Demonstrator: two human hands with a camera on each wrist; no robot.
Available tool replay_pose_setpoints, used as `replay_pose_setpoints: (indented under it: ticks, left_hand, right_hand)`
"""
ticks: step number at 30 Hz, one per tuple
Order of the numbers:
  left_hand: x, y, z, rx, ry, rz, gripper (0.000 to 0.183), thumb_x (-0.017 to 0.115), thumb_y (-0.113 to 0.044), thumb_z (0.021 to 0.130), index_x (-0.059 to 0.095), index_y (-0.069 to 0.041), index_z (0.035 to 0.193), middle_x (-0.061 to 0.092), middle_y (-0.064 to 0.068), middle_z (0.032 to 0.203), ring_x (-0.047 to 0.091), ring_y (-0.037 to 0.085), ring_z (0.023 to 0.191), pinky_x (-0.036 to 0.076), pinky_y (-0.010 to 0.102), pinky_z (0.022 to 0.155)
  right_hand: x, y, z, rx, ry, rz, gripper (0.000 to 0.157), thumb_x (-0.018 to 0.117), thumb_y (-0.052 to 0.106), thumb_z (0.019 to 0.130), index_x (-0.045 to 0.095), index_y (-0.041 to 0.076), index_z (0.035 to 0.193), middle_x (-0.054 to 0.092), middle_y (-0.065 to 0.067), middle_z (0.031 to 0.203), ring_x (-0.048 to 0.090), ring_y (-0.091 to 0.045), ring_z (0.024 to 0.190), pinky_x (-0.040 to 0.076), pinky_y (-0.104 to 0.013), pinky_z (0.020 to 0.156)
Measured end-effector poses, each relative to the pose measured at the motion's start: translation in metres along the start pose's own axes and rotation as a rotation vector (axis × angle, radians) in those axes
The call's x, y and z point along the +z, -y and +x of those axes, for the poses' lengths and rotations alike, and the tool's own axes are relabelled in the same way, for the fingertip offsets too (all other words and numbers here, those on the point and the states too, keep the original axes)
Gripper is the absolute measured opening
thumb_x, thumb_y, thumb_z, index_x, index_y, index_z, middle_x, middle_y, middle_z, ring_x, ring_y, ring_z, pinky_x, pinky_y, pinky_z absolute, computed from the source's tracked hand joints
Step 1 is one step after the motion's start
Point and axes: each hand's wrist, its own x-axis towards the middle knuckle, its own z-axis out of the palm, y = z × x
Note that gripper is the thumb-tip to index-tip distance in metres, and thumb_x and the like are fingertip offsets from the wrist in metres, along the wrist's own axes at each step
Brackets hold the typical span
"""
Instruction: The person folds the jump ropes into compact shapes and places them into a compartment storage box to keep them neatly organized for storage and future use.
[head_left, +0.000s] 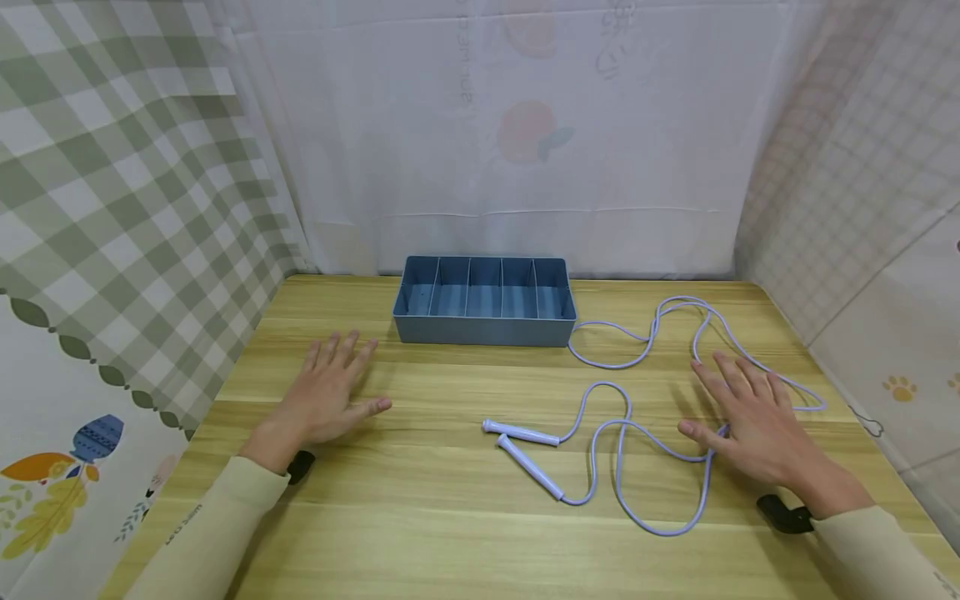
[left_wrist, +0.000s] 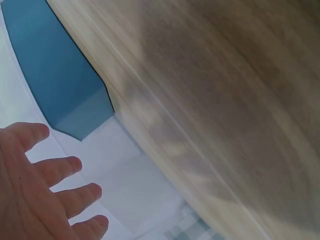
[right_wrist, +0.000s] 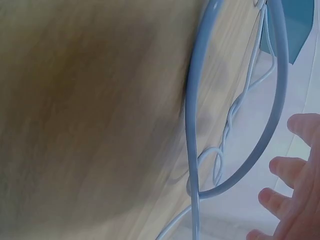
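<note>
A lavender jump rope (head_left: 622,422) lies loosely looped over the right half of the wooden table, its two handles (head_left: 529,467) side by side near the middle. My right hand (head_left: 757,425) is over part of the cord, fingers spread, gripping nothing; in the right wrist view the cord (right_wrist: 192,120) passes beside the fingers (right_wrist: 287,170). On the left, my left hand (head_left: 322,396) hovers palm down with spread fingers and holds nothing. Nearest to it is a blue-grey divided box (head_left: 483,331), whose side (left_wrist: 55,65) also shows in the left wrist view.
The box stands near the table's back edge and has several narrow compartments. Part of the cord runs up to its right front corner. A white cloth (head_left: 375,125) hangs behind the table (head_left: 375,517), with a green checked cloth (head_left: 135,167) on the left and a pale patterned cloth (head_left: 862,250) on the right.
</note>
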Motion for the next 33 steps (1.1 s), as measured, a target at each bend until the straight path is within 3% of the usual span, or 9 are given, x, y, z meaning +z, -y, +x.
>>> replay_pose_setpoints:
  ticks: [8, 19, 33]
  left_hand:
    - [0.002, -0.006, 0.001, 0.025, -0.006, 0.005, 0.098, 0.049, -0.072, 0.096, 0.016, -0.01, 0.164, 0.009, 0.023, 0.168, 0.002, 0.048, 0.153, 0.003, 0.066, 0.121]
    - [0.004, -0.014, 0.004, 0.057, 0.004, -0.009, 0.098, 0.05, -0.072, 0.096, 0.017, -0.01, 0.164, 0.008, 0.021, 0.169, 0.005, 0.046, 0.154, 0.004, 0.064, 0.122]
    - [0.004, -0.023, 0.007, 0.121, -0.028, -0.011, 0.096, 0.051, -0.071, 0.097, 0.02, -0.01, 0.164, 0.02, 0.024, 0.166, 0.019, 0.046, 0.152, 0.009, 0.062, 0.122]
  right_hand:
    - [0.001, 0.004, -0.001, -0.019, -0.01, 0.012, 0.094, 0.071, 0.048, 0.093, 0.018, 0.017, 0.165, 0.015, -0.024, 0.167, 0.007, -0.05, 0.152, -0.012, -0.066, 0.118]
    - [0.001, 0.008, -0.001, -0.044, -0.037, 0.022, 0.095, 0.074, 0.047, 0.091, 0.022, 0.017, 0.164, 0.019, -0.021, 0.167, 0.019, -0.052, 0.147, -0.009, -0.064, 0.12]
    - [0.0, 0.015, 0.0, -0.031, -0.039, 0.052, 0.095, 0.077, 0.046, 0.089, 0.026, 0.017, 0.163, 0.022, -0.019, 0.167, 0.021, -0.049, 0.147, -0.007, -0.065, 0.12]
